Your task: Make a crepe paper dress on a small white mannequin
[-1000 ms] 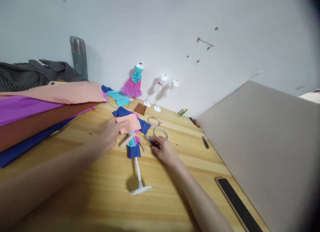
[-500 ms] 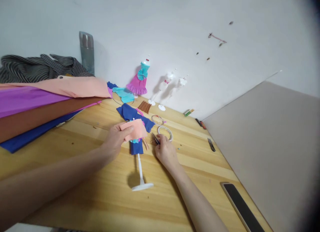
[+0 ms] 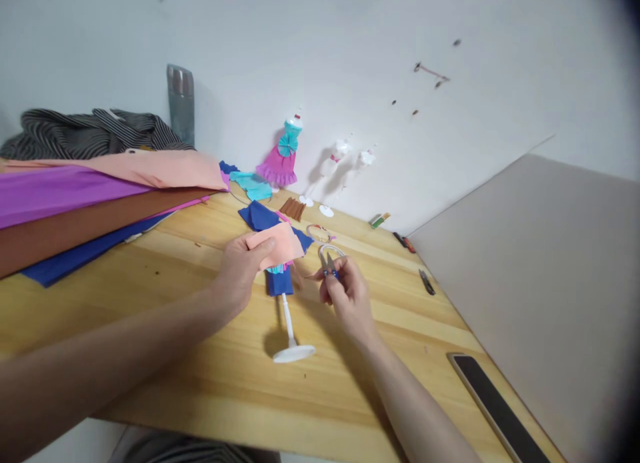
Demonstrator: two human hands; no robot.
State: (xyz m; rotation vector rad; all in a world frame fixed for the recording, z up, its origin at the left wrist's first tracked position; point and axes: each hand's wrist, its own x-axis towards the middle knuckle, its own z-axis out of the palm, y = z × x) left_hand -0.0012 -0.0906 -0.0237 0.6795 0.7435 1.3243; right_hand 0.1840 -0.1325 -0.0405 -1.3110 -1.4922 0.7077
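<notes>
Flat peach piece [image 3: 284,242], tilted, in left fingers [image 3: 263,251]; forward-pointing, blue-handled scissors [image 3: 331,266] in right fingers [image 3: 344,280].

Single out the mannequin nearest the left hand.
The blue-skirted mannequin, partly hidden behind the peach piece; the other three mannequins are back by the wall.

Wood tbl [image 3: 210,390] w/ brn pleated pc [image 3: 293,208], blk tool [image 3: 427,282] & dark slab [image 3: 500,410].

Sheet [image 3: 284,242] left of scissors [image 3: 331,266], three dress forms [image 3: 281,162] behind.
</notes>
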